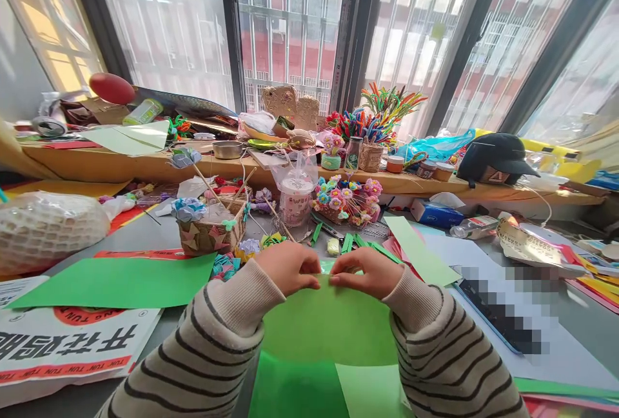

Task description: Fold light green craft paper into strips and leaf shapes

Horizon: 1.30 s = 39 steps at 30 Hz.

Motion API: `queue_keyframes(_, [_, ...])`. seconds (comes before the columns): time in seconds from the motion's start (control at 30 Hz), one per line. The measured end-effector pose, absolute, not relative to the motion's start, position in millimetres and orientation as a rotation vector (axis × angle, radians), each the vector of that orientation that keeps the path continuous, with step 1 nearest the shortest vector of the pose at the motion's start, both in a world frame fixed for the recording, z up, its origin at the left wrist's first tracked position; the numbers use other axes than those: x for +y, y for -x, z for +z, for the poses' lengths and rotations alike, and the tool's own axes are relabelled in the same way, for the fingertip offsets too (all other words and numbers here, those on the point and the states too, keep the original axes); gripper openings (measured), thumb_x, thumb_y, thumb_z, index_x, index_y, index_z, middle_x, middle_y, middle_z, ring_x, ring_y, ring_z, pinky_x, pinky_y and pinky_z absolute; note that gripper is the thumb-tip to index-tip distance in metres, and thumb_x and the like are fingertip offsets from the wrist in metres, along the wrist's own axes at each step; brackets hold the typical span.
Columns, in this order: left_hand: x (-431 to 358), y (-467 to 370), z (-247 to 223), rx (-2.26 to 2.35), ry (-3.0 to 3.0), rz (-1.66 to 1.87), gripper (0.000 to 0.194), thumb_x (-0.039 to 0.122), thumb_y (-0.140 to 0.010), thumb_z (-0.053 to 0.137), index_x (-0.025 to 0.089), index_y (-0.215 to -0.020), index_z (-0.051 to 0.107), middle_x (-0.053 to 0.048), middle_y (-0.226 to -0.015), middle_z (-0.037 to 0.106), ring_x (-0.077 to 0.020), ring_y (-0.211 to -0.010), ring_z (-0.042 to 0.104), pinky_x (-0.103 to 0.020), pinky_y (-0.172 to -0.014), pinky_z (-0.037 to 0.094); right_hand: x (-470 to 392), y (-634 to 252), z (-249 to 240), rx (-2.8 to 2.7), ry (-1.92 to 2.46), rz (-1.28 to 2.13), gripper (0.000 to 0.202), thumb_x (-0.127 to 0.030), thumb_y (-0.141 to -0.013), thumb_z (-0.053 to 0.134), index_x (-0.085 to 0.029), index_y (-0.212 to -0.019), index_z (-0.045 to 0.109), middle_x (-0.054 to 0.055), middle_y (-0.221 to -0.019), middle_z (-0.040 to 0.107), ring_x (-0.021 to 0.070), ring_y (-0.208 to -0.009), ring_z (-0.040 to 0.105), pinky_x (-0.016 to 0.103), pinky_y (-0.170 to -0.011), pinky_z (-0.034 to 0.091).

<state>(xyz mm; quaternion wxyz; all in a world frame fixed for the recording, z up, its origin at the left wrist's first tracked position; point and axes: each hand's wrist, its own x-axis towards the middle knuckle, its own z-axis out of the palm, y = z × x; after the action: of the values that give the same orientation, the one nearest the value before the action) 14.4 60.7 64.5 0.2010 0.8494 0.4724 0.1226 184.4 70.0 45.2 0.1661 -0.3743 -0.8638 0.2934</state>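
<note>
Head view: left fingers [310, 282], right fingers [341, 280] pinch light-green sheet [331, 334] by far edge; striped sleeves [449, 347] partly hide its sides.

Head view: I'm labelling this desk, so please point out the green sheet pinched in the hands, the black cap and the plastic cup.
Green sheet [329, 328], head view: middle of its surface.
Black cap [491, 150], head view: its crown.
Plastic cup [295, 202], head view: its side wall.

Left sleeve [193, 353] and right sleeve [449, 353]: long, off-white, thin dark stripes running around the arm, loose fabric puffing out above the wrists. Left cuff [249, 298], right cuff [416, 298]: plain beige ribbed knit, snug, unstriped. Left hand [290, 268], right hand [367, 271]: bare, fingers uncovered.
</note>
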Motion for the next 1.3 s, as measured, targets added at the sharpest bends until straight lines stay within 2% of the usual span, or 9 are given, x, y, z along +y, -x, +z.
queue_keyframes(0.3, [33.0, -20.7, 80.4, 1.298, -2.5, 0.528, 0.016, 0.031, -0.064, 0.049, 0.022, -0.066, 0.062, 0.0, -0.062, 0.063, -0.0158, -0.061, 0.054, -0.023, -0.056, 0.036, 43.0, -190.9, 68.2, -2.415, 1.017, 0.715, 0.016, -0.023, -0.07, 0.046, -0.014, -0.071, 0.059, 0.003, -0.067, 0.06, 0.0119, -0.061, 0.054, 0.021, -0.058, 0.041])
queue_keyframes(0.77, [25.5, -26.6, 81.5, 1.407, -2.699, 0.566, 0.018, 0.031, -0.069, 0.045, 0.023, -0.07, 0.061, 0.0, -0.07, 0.064, -0.0178, -0.069, 0.053, -0.029, -0.066, 0.034, 35.1, -188.6, 70.9, -2.372, 1.056, 0.532, 0.015, -0.022, -0.07, 0.045, -0.015, -0.072, 0.058, 0.002, -0.064, 0.059, 0.0119, -0.057, 0.051, 0.022, -0.054, 0.038])
queue_keyframes(1.03, [24.5, -27.7, 78.9, 1.425, -2.74, 0.64, 0.016, 0.028, -0.069, 0.046, 0.024, -0.07, 0.061, 0.0, -0.068, 0.064, -0.0165, -0.065, 0.054, -0.034, -0.077, 0.033, 33.6, -187.7, 72.6, -2.353, 1.054, 0.49, 0.014, -0.02, -0.07, 0.046, -0.015, -0.071, 0.059, 0.002, -0.065, 0.059, 0.0117, -0.058, 0.051, 0.021, -0.055, 0.038])
queue_keyframes(1.3, [21.3, -28.4, 79.5, 1.427, -2.805, 0.705, 0.015, 0.026, -0.069, 0.046, 0.024, -0.069, 0.06, 0.002, -0.065, 0.064, -0.0146, -0.064, 0.056, -0.036, -0.078, 0.035, 31.1, -188.2, 75.6, -2.351, 1.075, 0.495, 0.014, -0.02, -0.071, 0.046, -0.016, -0.073, 0.059, 0.002, -0.066, 0.06, 0.0112, -0.059, 0.051, 0.021, -0.056, 0.039])
